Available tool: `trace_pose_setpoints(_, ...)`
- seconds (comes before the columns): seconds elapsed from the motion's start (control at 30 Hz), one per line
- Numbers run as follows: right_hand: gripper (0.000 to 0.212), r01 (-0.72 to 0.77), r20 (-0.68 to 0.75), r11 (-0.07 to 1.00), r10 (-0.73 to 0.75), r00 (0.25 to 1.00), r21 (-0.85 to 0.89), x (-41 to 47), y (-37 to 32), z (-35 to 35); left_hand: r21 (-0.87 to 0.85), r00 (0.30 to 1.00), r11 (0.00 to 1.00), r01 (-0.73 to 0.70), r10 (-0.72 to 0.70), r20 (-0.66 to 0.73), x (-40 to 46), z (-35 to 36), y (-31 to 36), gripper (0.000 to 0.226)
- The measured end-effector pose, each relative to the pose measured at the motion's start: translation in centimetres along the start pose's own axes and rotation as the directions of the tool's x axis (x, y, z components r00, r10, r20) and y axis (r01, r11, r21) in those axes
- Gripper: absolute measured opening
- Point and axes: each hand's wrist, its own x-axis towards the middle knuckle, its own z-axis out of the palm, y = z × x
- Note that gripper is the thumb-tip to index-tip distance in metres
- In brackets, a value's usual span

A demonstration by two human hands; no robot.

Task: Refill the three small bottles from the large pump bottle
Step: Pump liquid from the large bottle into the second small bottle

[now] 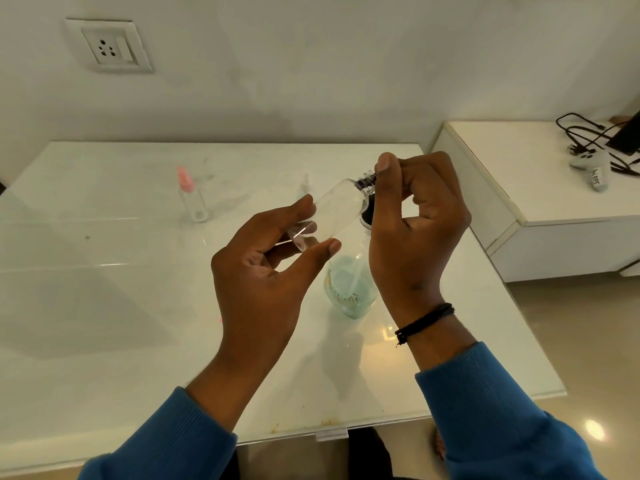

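Both hands work one small bottle (pixel 332 209): left hand (pixel 266 265) grips its base, right hand (pixel 412 216) pinches the cap (pixel 367 180) at 1 o'clock; twist gently, keeping the bottle steady.

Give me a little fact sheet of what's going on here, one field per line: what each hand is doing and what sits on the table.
left hand: grips the base of a small clear bottle, held tilted above the table
right hand: pinches the bottle's threaded neck
large pump bottle: stands on the white table under the hands, pale green liquid low inside
pink-capped small bottle: upright, far left, looks empty
third small bottle: behind the hands, mostly hidden
side cabinet: cables and a white controller
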Motion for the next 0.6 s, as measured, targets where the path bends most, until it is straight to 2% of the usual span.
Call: trace_pose_setpoints(0.6, 0.029, 0.015, -0.007, 1.000, -0.016, 1.000, -0.007, 0.25, 0.07, -0.09, -0.020, 1.000, 1.000, 0.019, -0.019, 0.001, 0.03, 0.09, -0.09, 0.048)
